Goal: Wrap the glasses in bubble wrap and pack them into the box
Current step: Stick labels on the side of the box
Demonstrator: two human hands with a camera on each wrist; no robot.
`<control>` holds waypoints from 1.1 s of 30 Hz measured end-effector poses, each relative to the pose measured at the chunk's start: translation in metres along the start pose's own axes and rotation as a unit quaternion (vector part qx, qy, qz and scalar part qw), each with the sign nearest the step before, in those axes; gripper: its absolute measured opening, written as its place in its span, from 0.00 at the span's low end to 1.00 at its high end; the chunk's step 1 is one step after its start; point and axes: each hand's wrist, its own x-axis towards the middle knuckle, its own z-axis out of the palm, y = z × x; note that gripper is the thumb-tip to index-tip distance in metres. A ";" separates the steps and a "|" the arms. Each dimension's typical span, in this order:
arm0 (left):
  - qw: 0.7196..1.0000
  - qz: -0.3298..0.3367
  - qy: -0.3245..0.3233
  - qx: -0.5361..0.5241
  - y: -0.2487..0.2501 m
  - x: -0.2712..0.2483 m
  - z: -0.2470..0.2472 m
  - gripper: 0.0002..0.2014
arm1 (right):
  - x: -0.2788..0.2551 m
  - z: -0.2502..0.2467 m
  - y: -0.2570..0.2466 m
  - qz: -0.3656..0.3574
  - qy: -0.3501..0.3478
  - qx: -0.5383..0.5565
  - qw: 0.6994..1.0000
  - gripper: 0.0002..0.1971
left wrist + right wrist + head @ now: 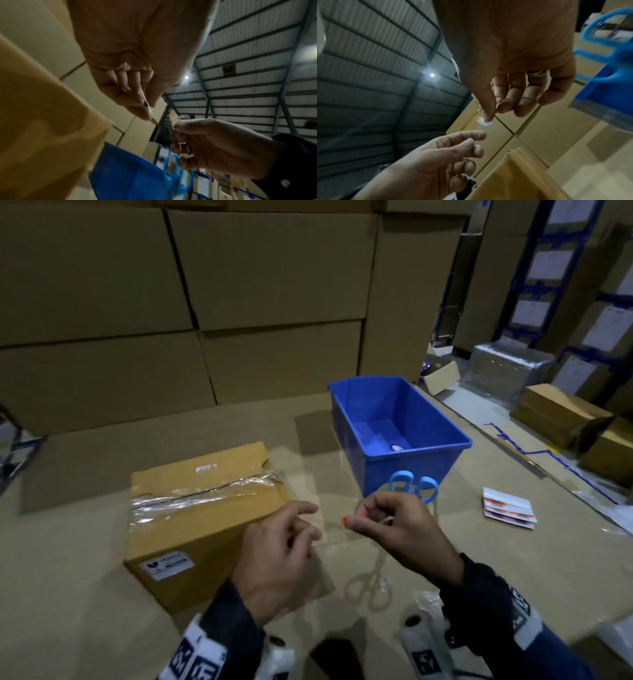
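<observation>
Head view, left to right: a taped brown cardboard box (202, 518) sits on the cardboard surface; just right of it, the left hand (277, 563) pinches a clear plastic sleeve (329, 529) by one edge. The right hand (400, 529) pinches the sleeve's small orange-tipped tab (344, 520), with blue-handled scissors (414, 486) looped on its fingers before a blue plastic bin (442, 453). Pale, translucent glasses (371, 583) hang inside the sleeve, looking light and fragile, so I would grip them by the frame.

blurred label (166, 565) on box, scissors (412, 485) blades hidden behind right hand (394, 529)
</observation>
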 end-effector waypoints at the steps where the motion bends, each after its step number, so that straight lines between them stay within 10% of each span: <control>1: 0.999 0.008 0.034 0.009 0.001 0.000 -0.014 0.10 | 0.007 0.007 -0.007 0.000 -0.015 0.002 1.000 0.13; 5: 0.989 -0.024 0.128 0.063 -0.011 0.006 -0.053 0.07 | 0.041 0.036 -0.033 0.018 -0.097 -0.033 0.995 0.11; 12: 0.979 -0.122 0.073 0.145 -0.046 0.022 -0.070 0.12 | 0.093 0.077 -0.056 0.073 -0.186 -0.126 0.972 0.10; 33: 0.988 -0.087 0.072 0.108 -0.061 0.014 -0.068 0.17 | 0.117 0.112 -0.049 0.151 -0.187 -0.235 0.942 0.16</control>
